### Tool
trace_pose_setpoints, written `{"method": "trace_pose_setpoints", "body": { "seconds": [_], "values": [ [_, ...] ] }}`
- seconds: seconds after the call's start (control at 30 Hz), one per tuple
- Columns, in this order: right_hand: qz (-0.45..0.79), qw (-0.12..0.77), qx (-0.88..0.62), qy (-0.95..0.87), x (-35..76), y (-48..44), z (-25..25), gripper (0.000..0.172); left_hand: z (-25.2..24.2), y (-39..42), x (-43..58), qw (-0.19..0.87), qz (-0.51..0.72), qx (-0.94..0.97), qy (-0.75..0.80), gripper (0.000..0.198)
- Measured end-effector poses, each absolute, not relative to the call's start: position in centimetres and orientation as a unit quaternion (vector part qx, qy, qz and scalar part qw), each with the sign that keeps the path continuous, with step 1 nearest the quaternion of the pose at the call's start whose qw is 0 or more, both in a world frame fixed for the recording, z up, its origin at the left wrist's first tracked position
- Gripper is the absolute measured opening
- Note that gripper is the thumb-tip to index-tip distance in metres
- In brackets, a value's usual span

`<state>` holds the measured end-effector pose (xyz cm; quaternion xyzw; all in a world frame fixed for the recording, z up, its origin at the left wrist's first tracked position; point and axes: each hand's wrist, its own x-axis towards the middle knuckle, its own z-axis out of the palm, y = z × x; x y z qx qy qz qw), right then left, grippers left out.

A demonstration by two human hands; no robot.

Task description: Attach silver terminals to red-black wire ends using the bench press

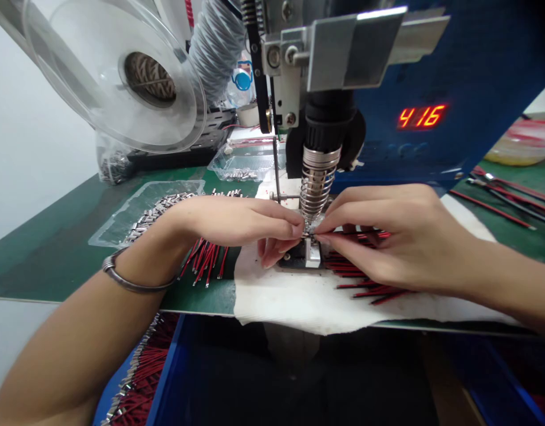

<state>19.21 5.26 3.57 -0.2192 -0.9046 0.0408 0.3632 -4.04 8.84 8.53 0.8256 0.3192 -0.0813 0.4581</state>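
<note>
Under the spring-wrapped tip (pixel 319 183) of a blue bench machine, my two hands meet at a small metal fixture (pixel 313 253). My left hand (pixel 250 223) comes in from the left with its thumb and fingers pinched together; whatever lies between them is hidden. From the other side my right hand (pixel 387 234) pinches a thin red-and-black wire, its end at the fixture. More red-and-black wires (pixel 350 266) lie below my right palm on a white cloth (pixel 276 299). Another bundle of wires (pixel 207 260) rests beneath my left wrist.
A clear tray (pixel 107 228) of small metal connectors sits at left, with another clear tray (pixel 241 157) behind. A transparent extraction hood (pixel 99 77) hangs upper left. The blue machine body (pixel 432 77) shows red digits. A blue bin (pixel 165 367) below holds wired connectors.
</note>
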Motion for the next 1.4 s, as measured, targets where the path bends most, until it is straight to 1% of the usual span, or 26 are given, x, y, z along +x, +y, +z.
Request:
{"method": "trace_pose_setpoints", "body": {
  "seconds": [0.17,0.3,0.43,0.63,0.8,1.13,1.4],
  "values": [
    [0.038,0.36,-0.22,-0.906,19.26,5.28,3.49,0.016,8.37,8.96,-4.05,0.444,-0.083,0.835,0.313,0.036],
    [0.04,0.363,-0.218,-0.905,19.28,5.31,3.42,0.016,8.4,9.01,-4.12,0.468,-0.081,0.823,0.313,0.034],
    [0.042,0.357,-0.222,-0.907,19.32,5.36,3.45,0.018,8.36,8.99,-4.22,0.47,-0.076,0.822,0.312,0.039],
    [0.032,0.356,-0.222,-0.907,19.43,5.29,3.51,0.015,8.39,8.99,-4.08,0.465,-0.077,0.826,0.309,0.037],
    [0.014,0.354,-0.214,-0.91,19.41,5.33,3.42,0.011,8.56,8.91,-3.86,0.46,-0.083,0.827,0.312,0.04],
    [0.01,0.343,-0.227,-0.912,19.43,5.4,3.43,0.014,8.42,8.88,-4.0,0.455,-0.077,0.827,0.321,0.043],
    [0.013,0.344,-0.222,-0.912,19.44,5.24,3.56,0.014,8.54,8.81,-4.07,0.451,-0.081,0.831,0.315,0.04]
  ]
}}
